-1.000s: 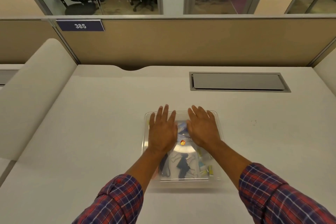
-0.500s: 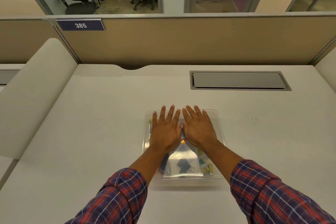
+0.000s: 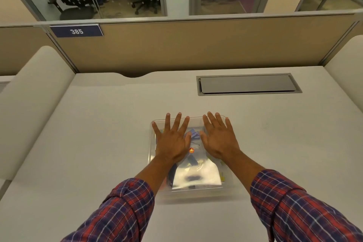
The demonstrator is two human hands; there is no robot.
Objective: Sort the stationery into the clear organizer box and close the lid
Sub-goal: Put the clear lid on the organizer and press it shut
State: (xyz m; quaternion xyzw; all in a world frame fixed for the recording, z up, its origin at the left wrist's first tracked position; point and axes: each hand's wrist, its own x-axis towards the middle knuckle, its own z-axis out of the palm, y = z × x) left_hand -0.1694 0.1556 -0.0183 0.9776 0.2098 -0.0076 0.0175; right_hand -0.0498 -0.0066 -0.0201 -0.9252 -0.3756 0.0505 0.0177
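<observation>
Hands are lying flat on top of the clear organizer box (image 3: 191, 192), and this is looking like the closing press. Left hand (image 3: 172, 143) is spreading wide over the left half of the lid (image 3: 196, 175), palm down, fingers fanning toward the far rim; right hand (image 3: 220, 141) is mirroring it on the right half, fingers splayed and straight. Neither hand is gripping anything: both are fully apart and open, simply resting on, or pressing against, the clear plastic. Whether the lid is already seated all round is hard to tell through the glare. Box is sitting on the pale desk (image 3: 98, 143), near its front edge and well clear of the grey cable hatch (image 3: 247, 84). Inside, under the lid, a jumble of stationery (image 3: 193, 135) is showing: dark clips, something blue, small yellow bits along the right wall, though details are blurring. To do this well, I'd say the pressure should be going straight down and evenly, working out toward the corners and the near edge, where no hand is covering. Leaning on the middle alone is risking a bowed lid and an unlatched rim, or the box skating on the smooth desk.
</observation>
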